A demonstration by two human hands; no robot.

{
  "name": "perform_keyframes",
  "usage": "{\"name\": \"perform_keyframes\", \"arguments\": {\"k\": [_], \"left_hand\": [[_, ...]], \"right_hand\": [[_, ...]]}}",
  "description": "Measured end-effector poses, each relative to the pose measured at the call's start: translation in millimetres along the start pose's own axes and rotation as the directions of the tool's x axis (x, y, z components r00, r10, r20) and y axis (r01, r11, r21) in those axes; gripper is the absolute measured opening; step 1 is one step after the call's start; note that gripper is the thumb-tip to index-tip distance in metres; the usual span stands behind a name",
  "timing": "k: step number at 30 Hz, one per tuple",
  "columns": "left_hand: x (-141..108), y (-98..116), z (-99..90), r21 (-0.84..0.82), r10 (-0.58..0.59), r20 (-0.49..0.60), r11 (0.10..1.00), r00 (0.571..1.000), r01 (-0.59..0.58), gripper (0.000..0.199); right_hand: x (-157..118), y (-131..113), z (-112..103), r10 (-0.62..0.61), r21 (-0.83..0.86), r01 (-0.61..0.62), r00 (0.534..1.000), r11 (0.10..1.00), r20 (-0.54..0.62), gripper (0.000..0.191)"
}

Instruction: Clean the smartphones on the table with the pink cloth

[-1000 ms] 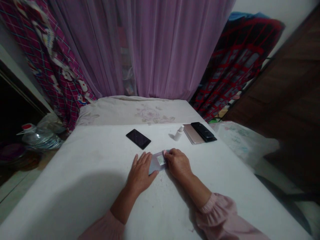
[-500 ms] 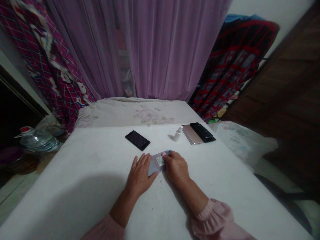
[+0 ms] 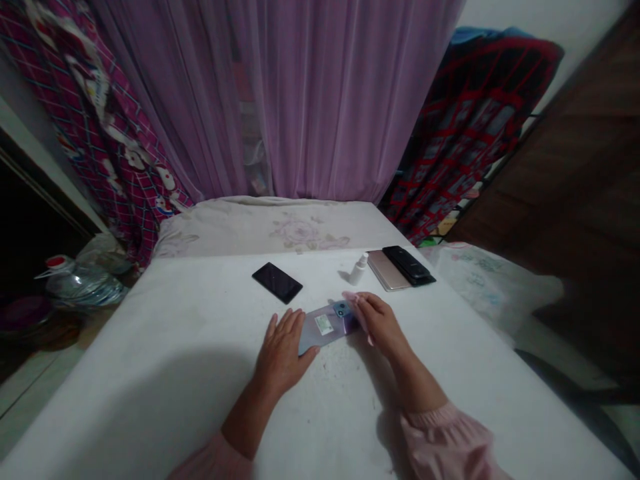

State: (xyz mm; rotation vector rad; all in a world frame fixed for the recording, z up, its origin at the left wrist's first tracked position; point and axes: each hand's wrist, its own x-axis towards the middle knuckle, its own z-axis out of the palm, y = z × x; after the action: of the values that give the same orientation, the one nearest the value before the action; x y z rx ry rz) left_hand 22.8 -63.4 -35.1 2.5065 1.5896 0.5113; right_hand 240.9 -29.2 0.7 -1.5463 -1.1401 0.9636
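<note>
A bluish-grey smartphone (image 3: 311, 331) lies back side up on the white-covered table, with a pale label (image 3: 324, 325) on its back and a camera block (image 3: 342, 309) at its right end. My left hand (image 3: 281, 350) grips the phone's left end, fingers on the far edge and thumb on the near edge. Pinched in my right hand (image 3: 384, 327) is a small pink cloth (image 3: 361, 313), held at the phone's right end beside the camera block. Whether the cloth touches the phone I cannot tell.
A black phone (image 3: 277, 282) lies farther back. Right of it stand a small white spray bottle (image 3: 359, 269), then a rose-gold phone (image 3: 386, 270) and a black phone (image 3: 409, 265). On the floor at left is a large water bottle (image 3: 83, 283); purple curtains (image 3: 320, 100) hang behind.
My right hand has moved right with the pink cloth, from over the label to the phone's right end, uncovering the camera block. My left hand stays on the phone.
</note>
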Motion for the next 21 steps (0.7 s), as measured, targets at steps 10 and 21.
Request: {"name": "perform_keyframes", "arguments": {"k": [10,21], "left_hand": [[-1.1,-0.8,0.1,0.009,0.006,-0.012,1.0,1.0,-0.006,0.059],[-0.5,0.8,0.2,0.012,-0.001,-0.005,1.0,1.0,0.001,0.06]], "right_hand": [[2.6,14.4,-1.2,0.036,-0.198,-0.028,0.999,0.98,0.039,0.027],[-16.0,24.1,10.6,-0.487,-0.615,0.527,0.836,0.587,0.252,0.025]]}}
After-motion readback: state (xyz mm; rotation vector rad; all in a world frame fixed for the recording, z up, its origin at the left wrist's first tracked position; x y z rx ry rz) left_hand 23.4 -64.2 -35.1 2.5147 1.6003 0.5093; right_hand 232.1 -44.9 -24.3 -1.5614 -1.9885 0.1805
